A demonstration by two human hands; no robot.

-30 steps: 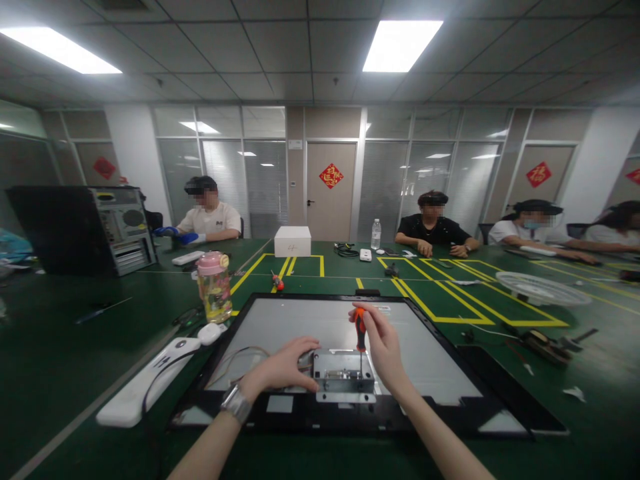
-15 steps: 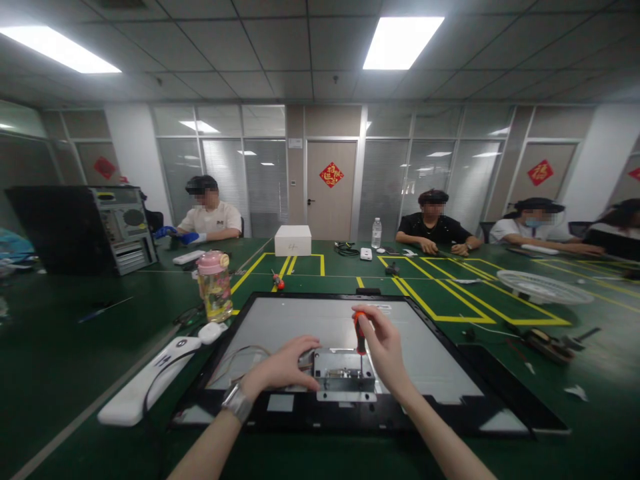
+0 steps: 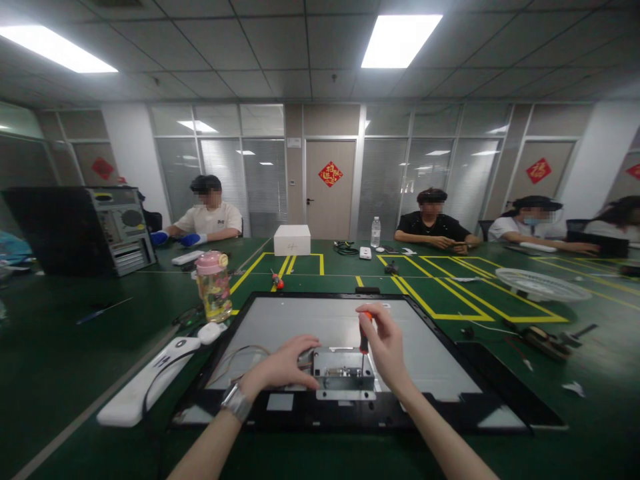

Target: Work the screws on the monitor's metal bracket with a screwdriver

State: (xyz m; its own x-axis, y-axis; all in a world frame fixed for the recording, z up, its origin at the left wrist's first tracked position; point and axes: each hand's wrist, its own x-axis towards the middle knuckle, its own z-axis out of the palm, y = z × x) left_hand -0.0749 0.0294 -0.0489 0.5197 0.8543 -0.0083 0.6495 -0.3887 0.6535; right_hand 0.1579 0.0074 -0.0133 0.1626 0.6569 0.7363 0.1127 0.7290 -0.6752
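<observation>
A black-framed monitor panel (image 3: pixel 280 320) lies face down on the green table, its grey back showing. A small metal bracket box (image 3: pixel 343 373) sits on it near the front edge. My left hand (image 3: pixel 285 367) rests closed against the bracket's left side, with a watch on its wrist. My right hand (image 3: pixel 384 347) grips a red-and-black screwdriver (image 3: pixel 365 339), held upright with its tip down on the bracket's right part. Thin wires (image 3: pixel 240 357) run from the bracket to the left.
A white power strip (image 3: pixel 143 383) with a black cable lies left of the panel. A pink-capped bottle (image 3: pixel 214 285) stands behind it, and a computer case (image 3: pixel 95 230) at far left. A fan grille (image 3: pixel 543 285) and loose parts lie right. Several people sit across the table.
My right hand has shifted slightly right and turned on the screwdriver, covering more of its handle. My left hand and the bracket have stayed in place.
</observation>
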